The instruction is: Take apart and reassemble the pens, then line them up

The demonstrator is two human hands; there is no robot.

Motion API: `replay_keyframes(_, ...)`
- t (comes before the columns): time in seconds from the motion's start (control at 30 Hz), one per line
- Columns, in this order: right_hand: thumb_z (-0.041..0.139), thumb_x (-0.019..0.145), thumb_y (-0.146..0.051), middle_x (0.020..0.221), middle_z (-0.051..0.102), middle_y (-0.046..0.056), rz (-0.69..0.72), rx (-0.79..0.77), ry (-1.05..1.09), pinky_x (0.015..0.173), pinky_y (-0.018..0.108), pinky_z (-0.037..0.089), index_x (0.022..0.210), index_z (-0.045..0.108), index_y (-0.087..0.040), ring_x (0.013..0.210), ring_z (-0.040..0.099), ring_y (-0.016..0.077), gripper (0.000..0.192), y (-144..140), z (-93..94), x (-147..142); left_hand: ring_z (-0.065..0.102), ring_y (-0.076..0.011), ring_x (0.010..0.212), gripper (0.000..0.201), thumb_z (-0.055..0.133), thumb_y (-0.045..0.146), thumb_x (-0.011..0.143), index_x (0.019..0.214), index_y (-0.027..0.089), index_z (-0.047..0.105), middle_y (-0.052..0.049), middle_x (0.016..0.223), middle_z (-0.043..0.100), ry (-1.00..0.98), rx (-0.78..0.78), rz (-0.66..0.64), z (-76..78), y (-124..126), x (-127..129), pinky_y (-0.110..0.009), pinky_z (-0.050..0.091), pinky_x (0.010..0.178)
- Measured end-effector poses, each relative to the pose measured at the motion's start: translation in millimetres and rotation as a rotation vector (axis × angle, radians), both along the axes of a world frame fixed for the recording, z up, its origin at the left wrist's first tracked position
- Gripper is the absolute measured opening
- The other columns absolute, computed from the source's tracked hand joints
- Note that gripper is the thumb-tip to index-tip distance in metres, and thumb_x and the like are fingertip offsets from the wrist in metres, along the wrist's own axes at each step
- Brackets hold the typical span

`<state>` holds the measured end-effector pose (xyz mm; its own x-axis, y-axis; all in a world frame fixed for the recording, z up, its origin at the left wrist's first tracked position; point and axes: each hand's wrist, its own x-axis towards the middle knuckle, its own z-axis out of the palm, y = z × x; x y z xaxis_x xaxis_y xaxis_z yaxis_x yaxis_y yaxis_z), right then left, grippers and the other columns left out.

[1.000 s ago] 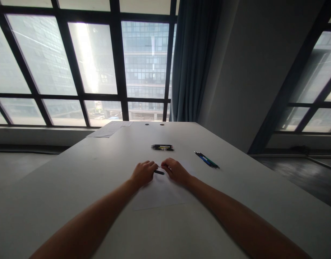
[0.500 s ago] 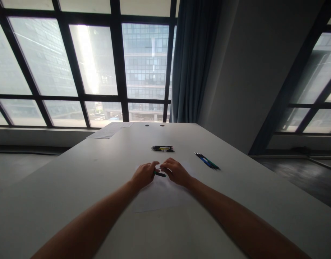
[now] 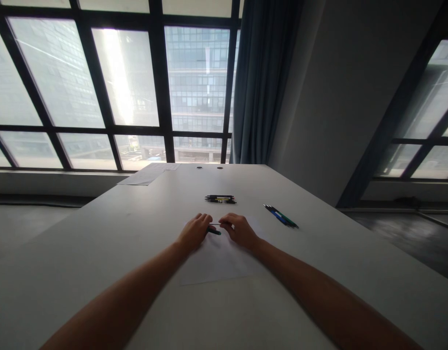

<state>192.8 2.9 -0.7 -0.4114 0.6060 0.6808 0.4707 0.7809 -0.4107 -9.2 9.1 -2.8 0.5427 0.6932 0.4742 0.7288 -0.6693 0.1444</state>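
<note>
White table (image 3: pixel 99 253) bears both hands (image 3: pixel 216 232) curled, pinching one pen (image 3: pixel 214 232)

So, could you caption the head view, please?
Both hands, left hand and right hand, grip a dark pen over white paper.

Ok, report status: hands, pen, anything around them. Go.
Left hand shut on dark pen. Right hand pinching a thin part at the pen's far end. Both over white sheet. Pen clusters lie apart, beyond.

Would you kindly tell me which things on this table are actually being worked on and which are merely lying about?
In hand:
left hand
right hand
dark pen, held between them
white sheet beneath

Lying about:
black pens
blue and green pens
papers at the far edge
</note>
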Motion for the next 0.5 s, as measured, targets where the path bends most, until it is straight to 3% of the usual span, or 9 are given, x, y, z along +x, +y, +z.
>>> replay_keyframes(0.17,0.059,0.087,-0.020,0.082,0.067,0.007,0.001,-0.027,-0.008,0.069,0.028,0.050,0.089,0.069,-0.016,0.071,0.061,0.0157,0.010,-1.7,1.7,-2.0,0.059,-0.0171,0.084,0.009,0.047,0.020,0.094,0.088,0.019,0.054,-0.004,0.086,0.062,0.039,-0.046,-0.035,2.5,-1.1,1.7,-0.027,0.048,0.073)
replay_keyframes(0.5,0.060,0.086,-0.019,0.082,0.068,0.005,0.077,-0.085,-0.017,0.069,0.026,0.048,0.090,0.070,-0.017,0.072,0.061,0.0149,0.011,-5.6,0.4,-5.6,0.054,-0.0134,0.070,0.008,0.048,0.018,0.091,0.082,0.019,0.049,-0.001,0.078,0.057,-0.109,-0.024,-0.149,-3.7,-4.1,2.1,-0.024,0.043,0.064)
